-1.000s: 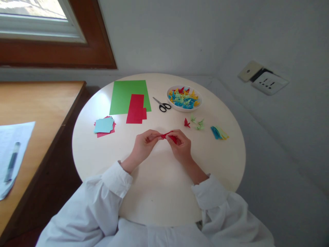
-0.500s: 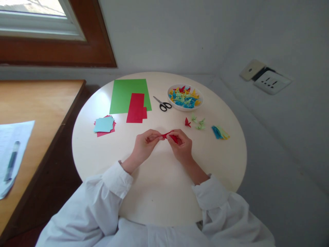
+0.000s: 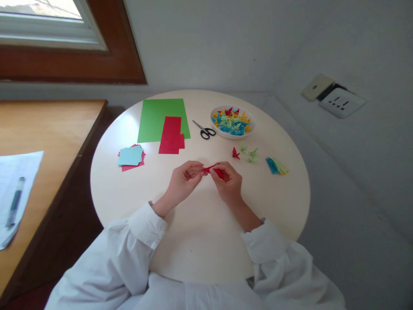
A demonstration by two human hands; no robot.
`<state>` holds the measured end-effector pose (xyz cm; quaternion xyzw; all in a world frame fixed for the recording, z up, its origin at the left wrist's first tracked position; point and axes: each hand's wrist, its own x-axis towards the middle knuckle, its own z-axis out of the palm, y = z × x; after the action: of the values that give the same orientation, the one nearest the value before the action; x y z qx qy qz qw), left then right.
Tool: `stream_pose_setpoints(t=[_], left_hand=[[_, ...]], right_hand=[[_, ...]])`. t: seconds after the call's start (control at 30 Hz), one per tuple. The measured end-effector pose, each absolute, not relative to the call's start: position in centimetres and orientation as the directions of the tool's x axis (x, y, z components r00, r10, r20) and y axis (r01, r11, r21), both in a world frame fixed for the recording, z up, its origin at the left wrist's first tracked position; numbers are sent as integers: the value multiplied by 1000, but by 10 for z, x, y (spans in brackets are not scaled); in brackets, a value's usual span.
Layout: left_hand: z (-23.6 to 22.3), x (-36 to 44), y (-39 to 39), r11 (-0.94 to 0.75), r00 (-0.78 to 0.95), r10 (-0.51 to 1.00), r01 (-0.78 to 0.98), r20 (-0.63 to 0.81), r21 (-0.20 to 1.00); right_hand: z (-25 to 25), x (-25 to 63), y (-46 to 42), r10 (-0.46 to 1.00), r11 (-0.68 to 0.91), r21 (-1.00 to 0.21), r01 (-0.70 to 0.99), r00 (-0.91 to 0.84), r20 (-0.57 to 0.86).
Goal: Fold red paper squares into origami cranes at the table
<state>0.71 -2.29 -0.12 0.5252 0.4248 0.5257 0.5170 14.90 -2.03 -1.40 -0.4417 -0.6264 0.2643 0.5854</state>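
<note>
A small piece of folded red paper (image 3: 219, 172) is stretched between my two hands, just above the round white table. My left hand (image 3: 186, 177) pinches its thin left tip between thumb and fingers. The wider right part is gripped by my right hand (image 3: 228, 181), whose fingers hide some of the folds. Beyond my right hand lie a small folded red paper crane (image 3: 235, 153) and several pale green ones (image 3: 251, 155). Farther right is a little pile of blue and yellow folded papers (image 3: 276, 166).
A white bowl (image 3: 237, 137) at the back holds many coloured folded papers. Scissors (image 3: 204, 130) lie beside it. Green paper (image 3: 153, 120) and red strips (image 3: 170, 133) are at back left, with a stack of small squares (image 3: 130, 156) nearer. A wooden desk (image 3: 48, 125) stands left.
My left fingers have loosened and spread slightly at the paper's left tip. My right hand has shifted very little, and the red paper stays between both hands.
</note>
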Motion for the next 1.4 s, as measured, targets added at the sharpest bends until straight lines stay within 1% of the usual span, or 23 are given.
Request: stream_pose_setpoints(t=[0.1,0.2,0.43,0.67,0.8,1.0,1.1,1.4], left_hand=[[1,8,-22,-30,98,994,-85,39,996],[1,9,-21,-12,128,992,-53,19,998],[-3,9,-21,-63,115,991,-6,63,998],[-4,8,-21,-92,74,993,51,88,994],[-3,8,-22,-110,63,992,61,106,992],[-3,9,-22,-132,35,991,69,130,989],[-3,9,-22,-135,36,990,68,133,988],[-3,12,-23,-135,48,990,64,132,989]], right_hand=[[-14,149,-20,855,490,-840,232,61,516],[-15,149,-21,854,495,-836,236,46,518],[-16,149,-21,864,483,-839,250,21,504],[-22,148,-19,880,459,-876,150,60,471],[-24,147,-19,881,454,-880,137,77,467],[-23,147,-17,859,503,-857,109,46,510],[-24,147,-16,855,511,-851,119,38,518],[-26,148,-17,883,439,-872,219,74,463]])
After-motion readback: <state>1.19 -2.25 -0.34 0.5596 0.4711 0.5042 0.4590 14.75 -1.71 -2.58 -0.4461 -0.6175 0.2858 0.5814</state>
